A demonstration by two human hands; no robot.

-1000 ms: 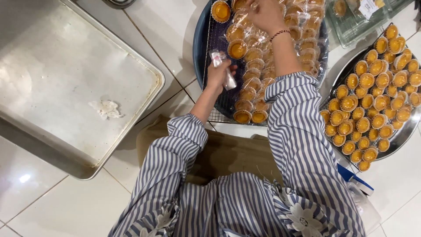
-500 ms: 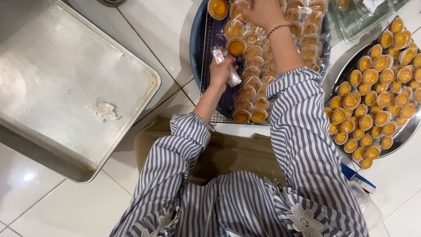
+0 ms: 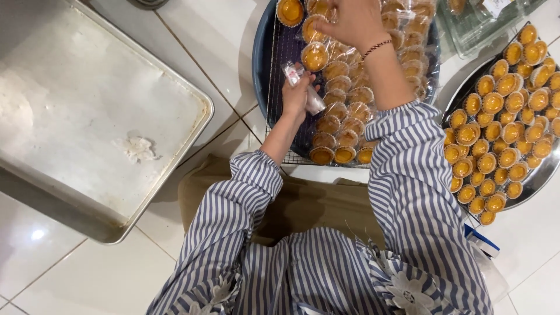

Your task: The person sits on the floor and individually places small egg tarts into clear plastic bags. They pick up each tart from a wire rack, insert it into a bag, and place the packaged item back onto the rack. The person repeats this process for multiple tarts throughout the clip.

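Observation:
My left hand (image 3: 298,95) grips a bundle of small clear plastic bags (image 3: 303,86) over a wire rack (image 3: 280,105) on a round blue tray (image 3: 261,64). The rack carries several orange egg tarts, many wrapped in clear plastic (image 3: 344,111). At the far side of the rack my right hand (image 3: 353,22), with a cord bracelet on the wrist, is closed around a tart; which one it holds is hidden by the fingers. An unwrapped tart (image 3: 314,56) lies between the two hands.
A large empty metal baking tray (image 3: 87,111) with a crumpled white scrap (image 3: 137,149) lies on the white tile floor at left. A round metal tray (image 3: 539,175) of several unwrapped tarts sits at right. Clear plastic boxes (image 3: 484,29) stand at top right.
Both hands stay over the rack. The left hand with the bags has shifted slightly toward me; the right hand remains at the far tarts.

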